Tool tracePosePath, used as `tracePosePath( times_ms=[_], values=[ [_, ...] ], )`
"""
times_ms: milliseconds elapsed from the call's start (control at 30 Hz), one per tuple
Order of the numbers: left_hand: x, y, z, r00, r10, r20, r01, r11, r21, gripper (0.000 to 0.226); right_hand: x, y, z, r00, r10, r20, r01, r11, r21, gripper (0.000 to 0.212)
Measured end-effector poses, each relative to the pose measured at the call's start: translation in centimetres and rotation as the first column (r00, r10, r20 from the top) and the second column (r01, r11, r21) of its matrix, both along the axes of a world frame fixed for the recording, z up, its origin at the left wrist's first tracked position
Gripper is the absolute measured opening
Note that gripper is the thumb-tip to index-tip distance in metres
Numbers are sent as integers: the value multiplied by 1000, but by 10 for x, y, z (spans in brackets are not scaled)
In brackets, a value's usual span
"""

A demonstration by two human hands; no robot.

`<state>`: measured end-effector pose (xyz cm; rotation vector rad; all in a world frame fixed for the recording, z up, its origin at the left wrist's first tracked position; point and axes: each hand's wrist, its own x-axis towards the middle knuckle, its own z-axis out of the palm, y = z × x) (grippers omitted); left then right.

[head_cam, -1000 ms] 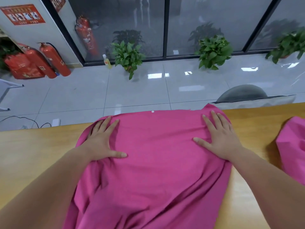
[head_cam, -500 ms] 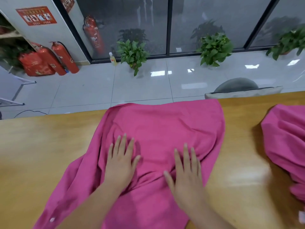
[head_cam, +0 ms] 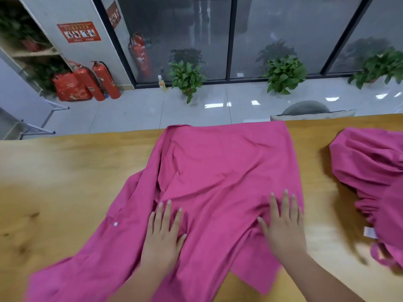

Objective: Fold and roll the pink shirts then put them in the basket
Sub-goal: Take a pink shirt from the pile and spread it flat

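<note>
Way off at 10 o'clock there's a couple of red fire extinguishers point(head_cam: 104, 80) on the tiled floor, and closer in the wooden table point(head_cam: 65, 182) runs right across. The pink shirt point(head_cam: 218, 171) is spread out on it pretty much dead centre, far hem at the table's 12 o'clock edge, and a loose part trails off toward 7 o'clock with a white button point(head_cam: 115, 224) showing.

The left hand point(head_cam: 163, 236) lies palm-down on the fabric at around 6 o'clock, fingers straight and a bit spread, pressing flat, not grabbing anything. The cloth is bunched into creases just past its fingertips.

The right hand point(head_cam: 283, 229) does the same thing at about 5 o'clock, flat near the shirt's right edge, fingers together and thumb out to the side.

At 3 o'clock, well apart from the first one, a second pink shirt point(head_cam: 370, 166) sits in a crumpled heap. There's a small white label point(head_cam: 370, 232) at its near side, I think a care tag, but it's too blurry to tell.
</note>
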<state>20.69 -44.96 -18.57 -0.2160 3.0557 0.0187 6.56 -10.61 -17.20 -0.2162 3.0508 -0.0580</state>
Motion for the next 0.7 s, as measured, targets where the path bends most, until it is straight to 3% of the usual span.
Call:
tracePosePath(
  times_ms=[133, 300, 467, 567, 633, 700],
  values=[
    [52, 19, -17, 999, 17, 51, -19, 999, 45, 75, 77, -8, -19, 993, 95, 75, -92, 995, -48, 90],
    [73, -28, -21, 995, 28, 100, -30, 999, 23, 78, 96, 74, -32, 988, 136, 71, -137, 991, 2, 92],
    [57, -22, -6, 994, 79, 70, -81, 996, 29, 73, 103, 80, -14, 999, -9, 51, 7, 999, 34, 87],
    [63, 16, -2, 994, -113, -6, 113, 987, 111, 69, 131, 70, -15, 996, -73, 58, 75, 997, -27, 90],
    [78, 37, -10, 961, -275, 9, 270, 951, 150, 72, 155, 79, -21, 989, -119, 90, 122, 992, -31, 86],
    [92, 46, -19, 942, -329, 60, 319, 938, 135, 73, 174, 101, -27, 972, -190, 141, 193, 981, -8, 91]
  ],
)
